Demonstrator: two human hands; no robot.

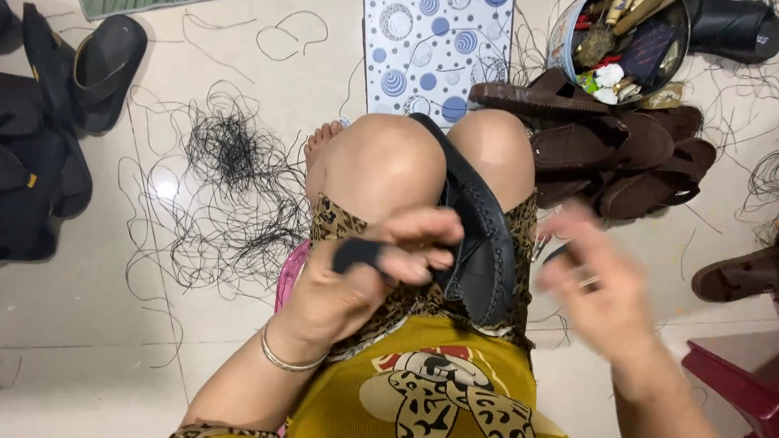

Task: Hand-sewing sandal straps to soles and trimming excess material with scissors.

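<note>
A black sandal (482,242) is clamped between my knees, sole edge up. My left hand (360,275) grips the sandal's near side; a black cover sits on one finger and a thin bangle circles the wrist. My right hand (595,287) hovers just right of the sandal, blurred by motion, fingers partly curled, with something small and metallic between them that I cannot make out. Whether it pinches a thread is not visible.
Loose black thread (229,153) is tangled on the tiled floor at left. Brown sandals (615,146) are piled ahead at right, below a round tin of tools (626,36). Black sandals (54,95) lie far left. A dotted mat (435,35) and a red stool (754,389) are nearby.
</note>
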